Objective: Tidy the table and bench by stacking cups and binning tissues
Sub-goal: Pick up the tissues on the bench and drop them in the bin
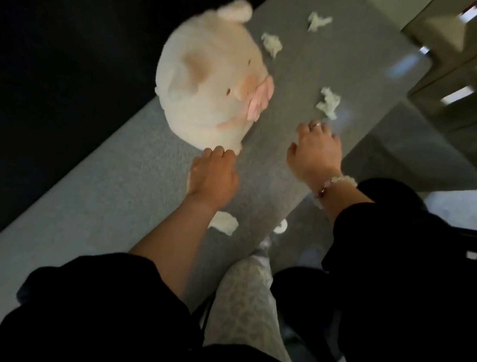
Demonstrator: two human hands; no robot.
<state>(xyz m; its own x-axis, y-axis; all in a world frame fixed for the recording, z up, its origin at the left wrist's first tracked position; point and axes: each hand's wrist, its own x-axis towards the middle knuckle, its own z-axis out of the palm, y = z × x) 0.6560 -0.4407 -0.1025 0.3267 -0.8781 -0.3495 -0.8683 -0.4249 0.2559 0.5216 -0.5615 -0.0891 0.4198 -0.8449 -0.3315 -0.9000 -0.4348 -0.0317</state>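
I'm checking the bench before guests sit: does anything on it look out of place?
Yes: four crumpled tissues litter the grey bench, three beyond the right hand beside the plush toy, one by the left forearm. Nothing looks spilled or broken.

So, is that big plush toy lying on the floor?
No, the plush toy rests on top of the grey bench, with crumpled tissues scattered on the same surface beside it.
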